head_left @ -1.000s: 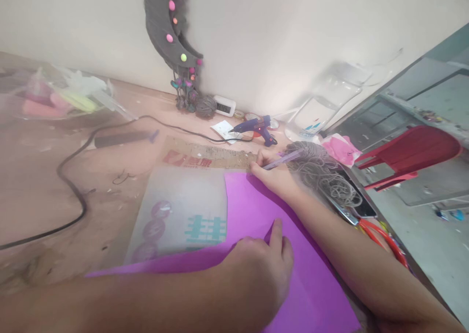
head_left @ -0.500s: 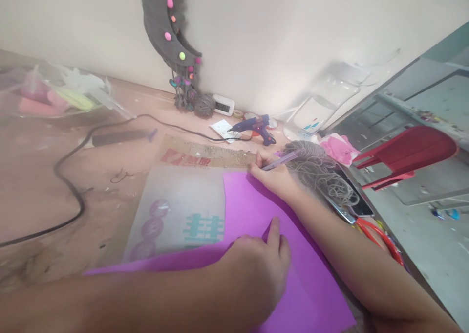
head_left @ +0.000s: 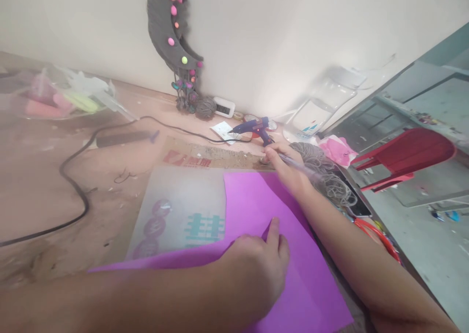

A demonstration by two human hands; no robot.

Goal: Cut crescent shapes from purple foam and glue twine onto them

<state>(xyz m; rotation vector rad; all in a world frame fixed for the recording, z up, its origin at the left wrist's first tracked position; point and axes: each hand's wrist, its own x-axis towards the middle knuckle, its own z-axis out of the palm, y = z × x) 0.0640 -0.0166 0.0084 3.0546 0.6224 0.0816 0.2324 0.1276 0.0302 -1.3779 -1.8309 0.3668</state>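
A purple sheet (head_left: pixel 311 284) of paper or foam lies in front of me, over a whitish printed plastic bag (head_left: pixel 183 196). My left hand (head_left: pixel 262 269) rests on the sheet with its index finger stretched out; its thumb side is partly hidden, and a dark purple patch beside that finger is too unclear to name. My right hand (head_left: pixel 287 164) holds a pale, see-through pen (head_left: pixel 295 164) above the sheet's far edge. Just beyond this hand stands a blue hot glue gun (head_left: pixel 252 126) with a lit red dot.
Grey yarn (head_left: pixel 337 186) lies at the right, near red-handled scissors (head_left: pixel 381 237) and a dark phone (head_left: pixel 361 203). A black cord (head_left: pixel 75 186) winds across the table's left. A clear jar (head_left: pixel 322 105), a white digital clock (head_left: pixel 223 107) and a hanging grey moon (head_left: pixel 161 25) are at the back.
My right hand has moved slightly right and toward me with the pen, whose tilt has changed. My left hand stays in place on the purple sheet.
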